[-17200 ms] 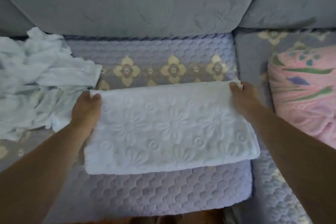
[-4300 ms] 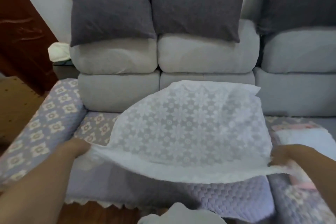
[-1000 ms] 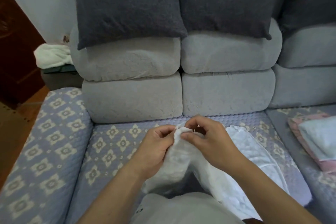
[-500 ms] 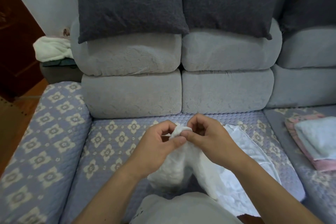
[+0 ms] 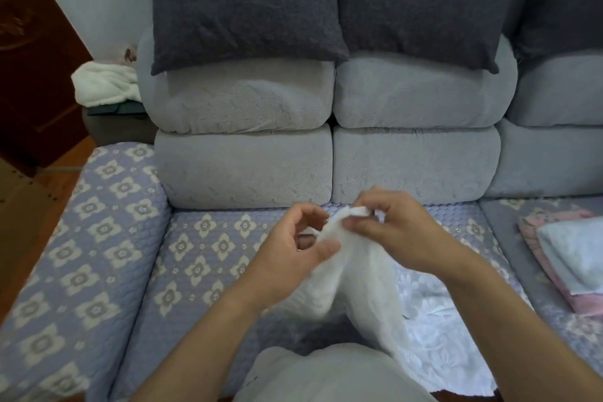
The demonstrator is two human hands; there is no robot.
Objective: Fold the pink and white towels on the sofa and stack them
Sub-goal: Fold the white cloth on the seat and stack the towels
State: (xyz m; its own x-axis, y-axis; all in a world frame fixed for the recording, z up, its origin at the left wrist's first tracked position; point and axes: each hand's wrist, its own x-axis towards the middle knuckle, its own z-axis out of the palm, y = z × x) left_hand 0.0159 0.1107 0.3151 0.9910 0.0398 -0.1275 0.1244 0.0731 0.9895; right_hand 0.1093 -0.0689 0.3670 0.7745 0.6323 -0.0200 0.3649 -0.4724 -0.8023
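Head view first: we are looking down over the sofa seat (image 5: 208, 258), with its purple quilted cover patterned in cream flowers, and we take that seat as our landmark. Above its middle we hold up a white towel (image 5: 346, 274) with an embossed flower pattern. Our right hand (image 5: 394, 232) pinches a top corner of it between thumb and forefinger, fingers curled over the edge. Our left hand (image 5: 290, 258) sits just beside the right one, thumb pressed against the cloth below that corner and fingers curled near its edge; whether those fingers actually clamp the fabric we cannot tell for sure, since the cloth hides the contact. From the pinched corner the towel hangs down between our forearms, and its lower part spreads across the right portion of the seat, reaching the front edge.

On the next seat to the right lies a folded stack: a pink towel (image 5: 554, 274) underneath and a folded white towel (image 5: 574, 251) resting on top of it.

Behind the seat rise the grey back cushions (image 5: 248, 166), and on top of those lean dark grey throw pillows (image 5: 241, 6). Left of the seat runs the armrest (image 5: 81, 238) in the same flowered cover. Beyond the armrest, a crumpled white cloth (image 5: 104, 85) sits on a dark side surface, beside a dark wooden door (image 5: 29, 52).
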